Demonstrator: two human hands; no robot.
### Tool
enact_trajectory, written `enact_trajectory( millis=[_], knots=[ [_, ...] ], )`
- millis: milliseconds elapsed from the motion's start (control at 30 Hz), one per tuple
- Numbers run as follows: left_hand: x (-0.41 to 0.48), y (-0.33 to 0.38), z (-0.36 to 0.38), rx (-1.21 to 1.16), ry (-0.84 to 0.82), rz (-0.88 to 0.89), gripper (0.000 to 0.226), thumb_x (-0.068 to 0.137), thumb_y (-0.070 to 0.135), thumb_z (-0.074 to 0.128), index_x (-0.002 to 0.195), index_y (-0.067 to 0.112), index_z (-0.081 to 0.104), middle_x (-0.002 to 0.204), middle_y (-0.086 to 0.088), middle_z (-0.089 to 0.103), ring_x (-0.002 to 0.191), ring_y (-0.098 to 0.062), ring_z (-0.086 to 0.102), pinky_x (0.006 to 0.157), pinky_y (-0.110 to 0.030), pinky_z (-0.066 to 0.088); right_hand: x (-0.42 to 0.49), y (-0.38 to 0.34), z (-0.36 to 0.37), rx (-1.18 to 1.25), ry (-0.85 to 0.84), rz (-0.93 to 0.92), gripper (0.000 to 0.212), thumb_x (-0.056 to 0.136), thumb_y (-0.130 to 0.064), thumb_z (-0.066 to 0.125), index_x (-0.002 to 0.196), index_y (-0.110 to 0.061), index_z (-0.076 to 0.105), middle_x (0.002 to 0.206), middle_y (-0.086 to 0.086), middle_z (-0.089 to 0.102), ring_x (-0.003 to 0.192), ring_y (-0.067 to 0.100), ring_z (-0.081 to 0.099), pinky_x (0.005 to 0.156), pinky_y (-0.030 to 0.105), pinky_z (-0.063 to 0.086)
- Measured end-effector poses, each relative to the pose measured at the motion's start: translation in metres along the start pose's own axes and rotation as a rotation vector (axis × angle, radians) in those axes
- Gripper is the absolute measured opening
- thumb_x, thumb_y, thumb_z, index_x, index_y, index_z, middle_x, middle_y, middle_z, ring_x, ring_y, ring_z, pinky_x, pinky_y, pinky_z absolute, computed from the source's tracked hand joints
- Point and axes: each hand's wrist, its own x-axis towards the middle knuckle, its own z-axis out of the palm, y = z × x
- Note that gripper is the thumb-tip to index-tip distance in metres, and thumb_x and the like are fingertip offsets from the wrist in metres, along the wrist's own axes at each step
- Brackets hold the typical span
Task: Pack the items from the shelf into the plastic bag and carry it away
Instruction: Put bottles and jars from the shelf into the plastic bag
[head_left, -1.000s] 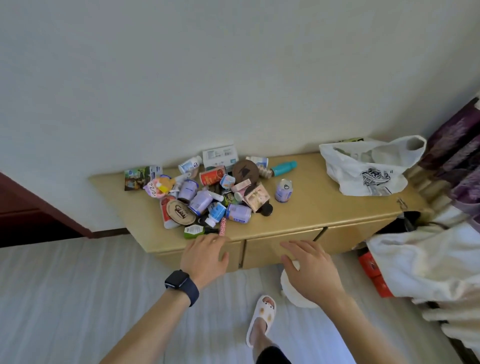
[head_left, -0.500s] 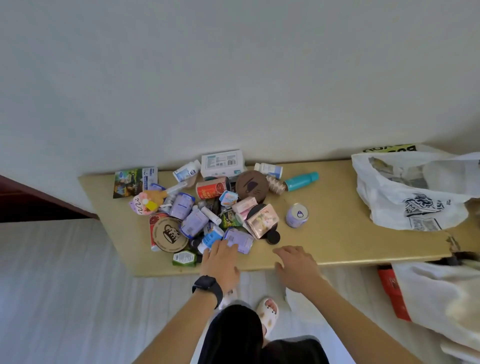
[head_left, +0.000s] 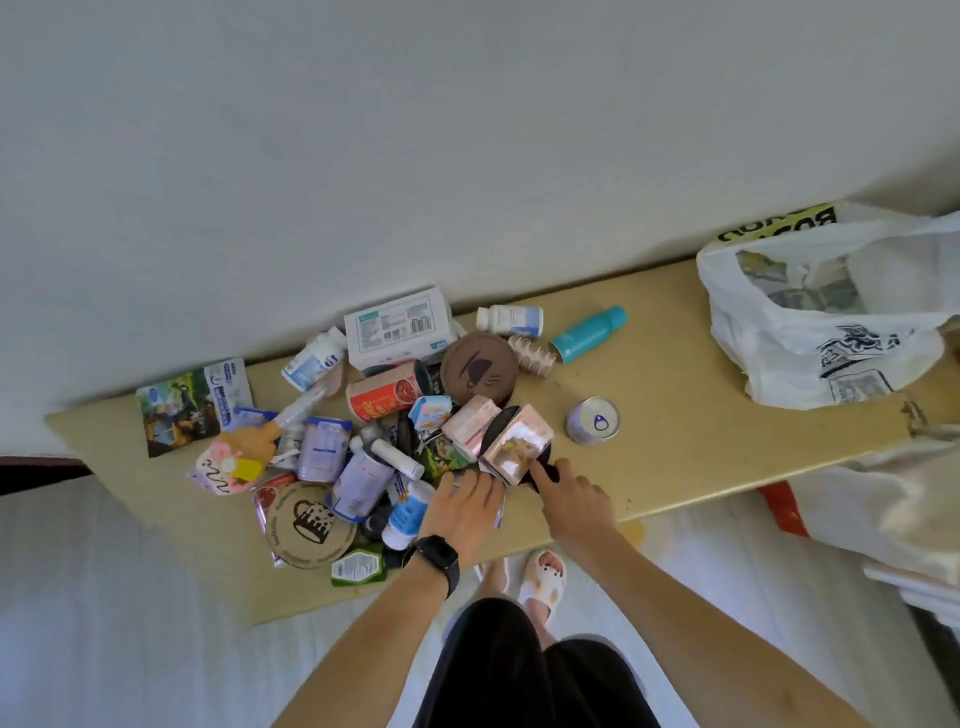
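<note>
One step judged: first pick-up from pile (head_left: 363, 467).
Left hand (head_left: 462, 504): fingers together, laid flat.
Right hand (head_left: 571, 499): clamp cannot be told.
Next: plastic bag (head_left: 810, 353), frame right, to be reached.

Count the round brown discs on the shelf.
2: back disc by the white box; front disc at the pile's left, near the shelf edge. More may hide underneath.

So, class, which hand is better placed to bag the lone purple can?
Likely right. The right hand lies nearer the lone purple can and the plastic bag; the left hand is over the pile.
</note>
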Motion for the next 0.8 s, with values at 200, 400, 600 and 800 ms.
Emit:
enact_trajectory(
  millis=[200,400,600,800],
  knots=[
    [-0.003,-0.012,-0.006,-0.106,0.149,0.076,0.022,0.077,0.028,0.062,0.096,0.016,0.063,0.087,-0.002,0.064,0.078,-0.026,0.064,0.065,-0.035,0.05,0.0,0.003,-0.005,0.049,-0.052,0.073,0.072,0.093,-0.01,0.056,0.151,-0.029,0.019,0.126,0.01,0.044,0.104,0.032,0.056,0.072,0.038,0.044],
    [-0.016,-0.012,-0.021,-0.437,0.044,-0.094,0.078,0.052,0.044,0.086,0.118,0.018,0.053,0.105,-0.003,0.064,0.091,-0.025,0.065,0.071,-0.035,0.055,-0.014,0.022,0.0,0.347,-0.039,0.132,0.045,0.093,-0.023,0.053,0.135,-0.025,0.036,0.102,0.004,0.049,0.095,0.031,0.059,0.064,0.037,0.042],
    [-0.019,0.006,-0.032,-0.68,0.071,-0.274,0.059,0.067,0.041,0.077,0.116,0.021,0.052,0.109,0.002,0.053,0.096,-0.017,0.056,0.071,-0.023,0.041,-0.059,0.053,0.011,0.934,-0.013,0.213,0.047,0.085,-0.042,0.067,0.124,-0.028,0.046,0.106,0.002,0.064,0.092,0.021,0.062,0.077,0.033,0.051],
    [-0.008,0.039,-0.047,-0.971,0.114,-0.386,0.06,0.059,0.042,0.087,0.108,0.032,0.052,0.104,0.012,0.052,0.094,-0.005,0.054,0.074,-0.019,0.044,-0.106,0.094,0.026,1.415,0.024,0.298,0.042,0.079,-0.044,0.076,0.111,-0.024,0.056,0.113,-0.005,0.064,0.099,0.018,0.067,0.091,0.04,0.055]
  ],
)
